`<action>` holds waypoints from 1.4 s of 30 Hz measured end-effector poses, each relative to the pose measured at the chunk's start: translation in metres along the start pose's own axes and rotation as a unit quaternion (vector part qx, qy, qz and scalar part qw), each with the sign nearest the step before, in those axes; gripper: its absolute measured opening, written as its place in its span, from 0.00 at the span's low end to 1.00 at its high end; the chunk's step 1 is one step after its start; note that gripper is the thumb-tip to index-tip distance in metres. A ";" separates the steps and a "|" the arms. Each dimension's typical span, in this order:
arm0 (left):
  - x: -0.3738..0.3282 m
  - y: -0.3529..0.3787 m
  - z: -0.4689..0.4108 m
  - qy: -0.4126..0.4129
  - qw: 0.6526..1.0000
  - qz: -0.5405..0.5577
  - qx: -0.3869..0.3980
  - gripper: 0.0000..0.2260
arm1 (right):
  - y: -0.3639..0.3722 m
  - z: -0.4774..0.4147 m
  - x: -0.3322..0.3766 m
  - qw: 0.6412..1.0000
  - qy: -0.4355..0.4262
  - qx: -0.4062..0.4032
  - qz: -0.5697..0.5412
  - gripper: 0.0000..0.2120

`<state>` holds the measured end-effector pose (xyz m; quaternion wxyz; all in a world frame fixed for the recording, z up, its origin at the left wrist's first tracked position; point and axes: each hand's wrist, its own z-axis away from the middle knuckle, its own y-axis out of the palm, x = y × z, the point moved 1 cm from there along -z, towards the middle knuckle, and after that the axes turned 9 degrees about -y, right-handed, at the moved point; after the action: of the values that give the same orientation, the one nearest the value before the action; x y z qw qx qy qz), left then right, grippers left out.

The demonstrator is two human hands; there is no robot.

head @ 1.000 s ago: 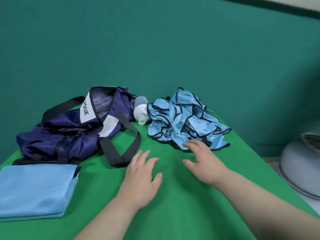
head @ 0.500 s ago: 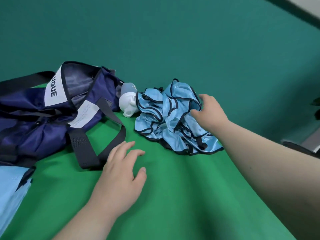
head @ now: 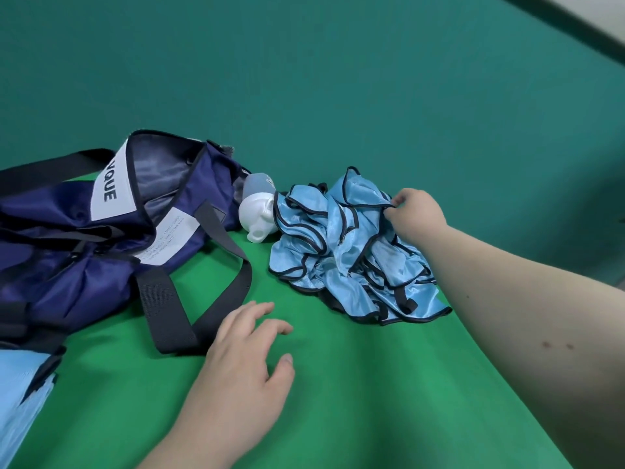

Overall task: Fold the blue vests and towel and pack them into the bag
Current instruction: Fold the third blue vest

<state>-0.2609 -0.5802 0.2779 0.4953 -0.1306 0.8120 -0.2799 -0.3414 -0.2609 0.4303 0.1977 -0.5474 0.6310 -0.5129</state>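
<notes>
While the green cloth-covered table (head: 372, 394) fills the lower view, its far edge meets the teal backdrop wall (head: 304, 79) at 12 o'clock. Its right edge runs down toward 4 o'clock, partly hidden under the right forearm. The widest free green surface lies at 5 to 6 o'clock.

At 9 o'clock lies the navy blue fabric bag (head: 67, 265). Its long axis goes from 8 to 12 o'clock and its mouth gapes open toward 12 o'clock. One black webbing strap (head: 176, 316) makes a loop on the table toward 6 o'clock.

At 1 o'clock the crumpled pile of shiny light blue vests with black trim (head: 338, 252) is unfolded, and I cannot tell any clear long axis.

The left hand (head: 243, 360) is palm down at 6 o'clock beside the strap loop, fingers apart, holding nothing. The right hand (head: 416, 214) at 2 o'clock pinches a black-trimmed vest edge on top of the pile.

The folded light blue towel (head: 17, 394) shows at 8 o'clock, cut by the frame. The white-capped grey bottle (head: 257, 211) lies between bag and vests, touching the vests.
</notes>
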 end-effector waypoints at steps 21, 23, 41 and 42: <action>-0.011 -0.009 0.023 0.063 0.995 -0.059 0.053 0.13 | -0.014 0.252 0.035 0.968 -0.140 -0.047 -0.202 0.06; -0.010 -0.010 0.028 0.069 0.994 -0.061 0.060 0.15 | -0.007 0.278 0.036 0.963 -0.174 -0.024 -0.205 0.07; -0.024 -0.051 0.151 0.171 0.946 -0.211 0.177 0.28 | -0.022 0.422 0.052 0.929 -0.287 0.181 -0.149 0.11; -0.027 -0.053 0.157 0.184 0.940 -0.222 0.184 0.28 | -0.025 0.429 0.050 0.927 -0.293 0.177 -0.152 0.11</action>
<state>-0.1139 -0.6609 0.2729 0.2781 -0.1606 0.7736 -0.5462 0.0027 -0.4875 0.2980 0.3871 -0.7189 0.3529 -0.4570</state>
